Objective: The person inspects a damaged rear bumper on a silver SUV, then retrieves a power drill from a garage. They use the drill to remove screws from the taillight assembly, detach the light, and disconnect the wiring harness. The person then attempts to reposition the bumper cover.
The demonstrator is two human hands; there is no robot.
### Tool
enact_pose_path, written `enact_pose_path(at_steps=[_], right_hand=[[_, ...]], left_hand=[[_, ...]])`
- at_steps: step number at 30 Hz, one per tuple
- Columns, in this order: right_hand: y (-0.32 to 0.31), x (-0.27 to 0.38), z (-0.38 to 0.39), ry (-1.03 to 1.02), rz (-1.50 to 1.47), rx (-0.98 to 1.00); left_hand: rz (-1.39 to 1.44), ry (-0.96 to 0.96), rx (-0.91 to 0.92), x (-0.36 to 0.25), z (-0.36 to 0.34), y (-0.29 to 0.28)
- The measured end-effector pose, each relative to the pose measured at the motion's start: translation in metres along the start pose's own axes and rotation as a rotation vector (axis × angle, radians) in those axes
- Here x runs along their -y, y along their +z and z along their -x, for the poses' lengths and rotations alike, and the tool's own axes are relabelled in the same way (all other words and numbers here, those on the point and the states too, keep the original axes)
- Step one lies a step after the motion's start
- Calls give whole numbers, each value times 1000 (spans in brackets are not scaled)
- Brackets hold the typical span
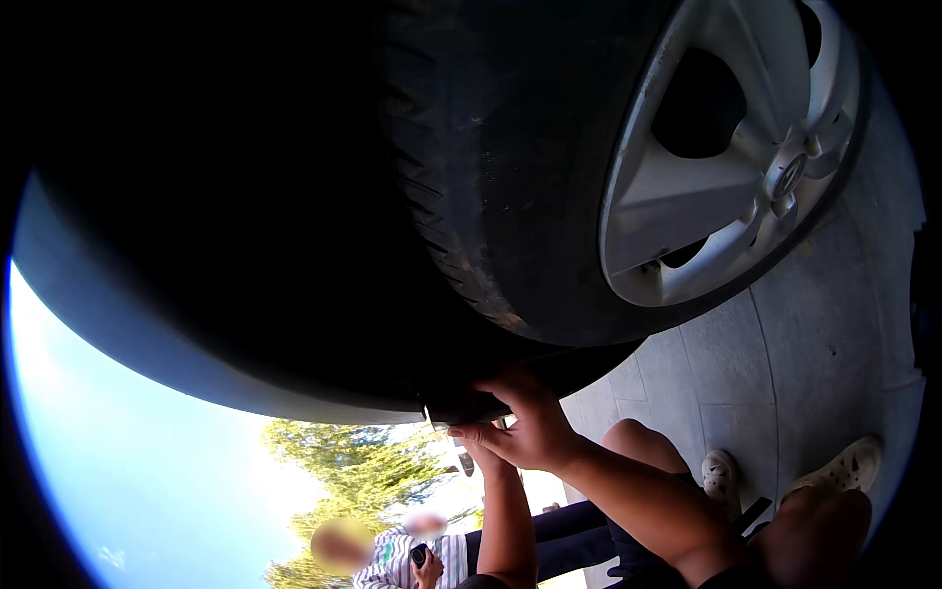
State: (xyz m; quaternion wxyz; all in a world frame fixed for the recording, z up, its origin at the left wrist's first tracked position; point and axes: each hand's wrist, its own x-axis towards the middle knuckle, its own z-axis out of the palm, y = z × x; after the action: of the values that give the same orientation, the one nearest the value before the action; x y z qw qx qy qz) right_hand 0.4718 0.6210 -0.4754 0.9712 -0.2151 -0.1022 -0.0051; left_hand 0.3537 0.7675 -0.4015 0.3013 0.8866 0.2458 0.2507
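Our right hand (pixel 535 427) clenched on tyre (pixel 491 177) lower edge, likely steadying it; left hand (pixel 481 452) hidden behind, grip unclear. Silver wheel (pixel 726 187) faces outward.

Tyre (pixel 491 167) and dark wheel arch (pixel 245 324) crowd both hands (pixel 525 422); open paved ground (pixel 814 334) lies right.

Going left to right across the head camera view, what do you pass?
Bright sky → green tree → the person's hands under the tyre → black tyre tread → silver wheel rim → paved ground.
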Motion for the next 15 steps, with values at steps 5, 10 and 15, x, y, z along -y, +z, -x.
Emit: enact_pose_path(at_steps=[5,10,15], right_hand=[[1,-1,0,8,2,-36],[9,2,12,-40,60,-108],[15,2,22,-47,54,-100]], left_hand=[[6,4,1,1,-1,7],[-2,4,-12,0,11,3],[-9,-15,-34,1,32,-7]])
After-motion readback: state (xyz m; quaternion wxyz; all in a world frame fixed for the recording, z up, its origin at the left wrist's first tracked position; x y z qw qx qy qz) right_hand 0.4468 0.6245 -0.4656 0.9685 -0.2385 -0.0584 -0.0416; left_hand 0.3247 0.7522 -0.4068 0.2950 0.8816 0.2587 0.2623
